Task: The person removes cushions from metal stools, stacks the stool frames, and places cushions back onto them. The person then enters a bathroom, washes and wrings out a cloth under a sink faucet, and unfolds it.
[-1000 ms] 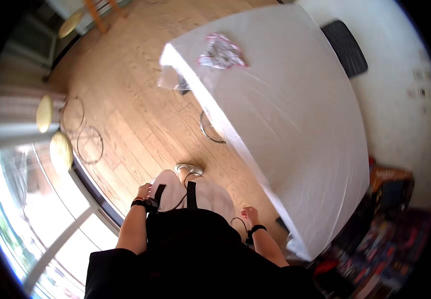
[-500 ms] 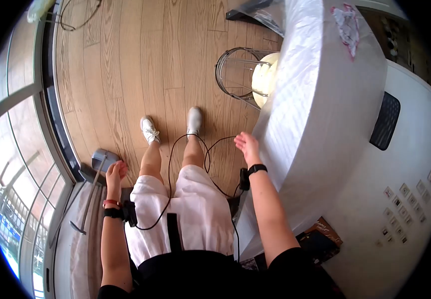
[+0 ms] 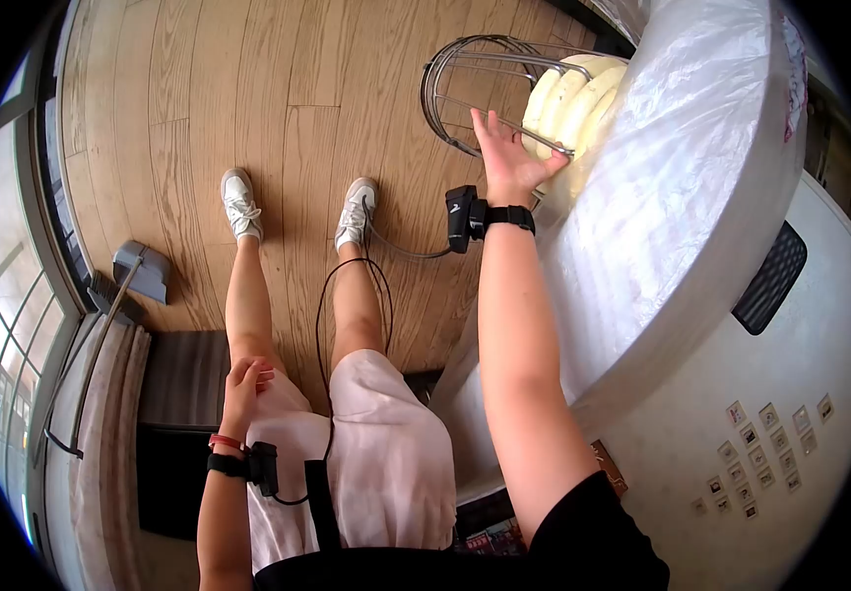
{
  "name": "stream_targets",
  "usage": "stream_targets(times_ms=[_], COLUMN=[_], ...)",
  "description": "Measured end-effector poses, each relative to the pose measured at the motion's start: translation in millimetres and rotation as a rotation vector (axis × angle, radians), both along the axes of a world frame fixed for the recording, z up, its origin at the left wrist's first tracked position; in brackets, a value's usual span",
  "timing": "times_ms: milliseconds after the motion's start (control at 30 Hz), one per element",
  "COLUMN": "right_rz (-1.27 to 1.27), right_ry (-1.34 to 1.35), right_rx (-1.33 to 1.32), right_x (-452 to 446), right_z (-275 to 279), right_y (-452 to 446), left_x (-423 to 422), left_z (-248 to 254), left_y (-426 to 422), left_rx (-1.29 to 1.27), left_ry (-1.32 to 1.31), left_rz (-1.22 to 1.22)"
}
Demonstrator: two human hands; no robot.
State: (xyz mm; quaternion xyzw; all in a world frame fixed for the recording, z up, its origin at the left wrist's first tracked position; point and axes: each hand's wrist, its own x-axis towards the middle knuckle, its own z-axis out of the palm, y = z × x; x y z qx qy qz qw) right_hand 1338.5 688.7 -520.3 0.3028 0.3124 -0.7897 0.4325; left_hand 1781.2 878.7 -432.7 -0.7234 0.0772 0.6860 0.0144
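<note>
My right hand is stretched out at the upper middle with its fingers apart, beside a stack of pale yellow round stools with metal legs. Nothing shows in its grasp. The stack lies partly under the edge of a table in a clear plastic cover. My left hand hangs low over my thigh, its fingers curled, and what is inside them, if anything, is hidden. Both wrists carry black bands with small devices, and a black cable loops in front of my legs.
A grey dustpan with a long handle stands at the left by the glass door. A dark bench is at the lower left. Small pictures hang on the white wall, near a black mesh chair back.
The view has turned and come closer to the stools and covered table. My right hand has reached forward to the stools, while my left hand has lowered over my thigh.
</note>
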Motion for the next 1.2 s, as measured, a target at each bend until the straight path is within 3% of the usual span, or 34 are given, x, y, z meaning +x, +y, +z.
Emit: stream_targets(times_ms=[133,200,367,467,633,700,733,767,1100,1200], right_rz=[0.011,0.102,0.169,0.041,0.034,0.243,0.191,0.079,0.619,0.693], right_ry=[0.059,0.204,0.401,0.414,0.379,0.643,0.717,0.439,0.294,0.2], right_rx=[-0.024,0.275,0.35,0.506,0.226,0.503,0.589,0.665,0.58,0.602], right_x=[7.2,15.4,12.8,10.0,28.5,53.9,76.3,93.7,260.2,303.2], right_z=[-2.7,-0.8,-17.0,-26.1,-32.8,-38.5,-21.2,-12.4,17.0,2.9], right_y=[-6.2,-10.0,-14.5,-17.7,5.2,19.6,14.4,14.6,71.9,99.0], left_x=[1.3,9.5,30.1,51.2,67.7,67.5,66.6,65.0,2.1,-33.2], left_z=[-7.3,-8.5,1.8,2.3,1.8,2.7,2.1,0.5,-0.7,4.6], left_y=[12.7,6.7,-29.7,-41.9,-67.0,-73.8,-76.1,-77.0,-88.5,-126.8], left_rx=[-0.109,-0.134,-0.106,-0.132,-0.062,-0.038,-0.04,-0.044,-0.183,-0.605], left_ry=[-0.028,-0.012,-0.021,0.017,0.017,0.022,0.012,0.001,-0.017,-0.068], left_rz=[-0.037,-0.031,0.029,0.195,0.297,0.257,0.22,0.184,-0.069,-0.172])
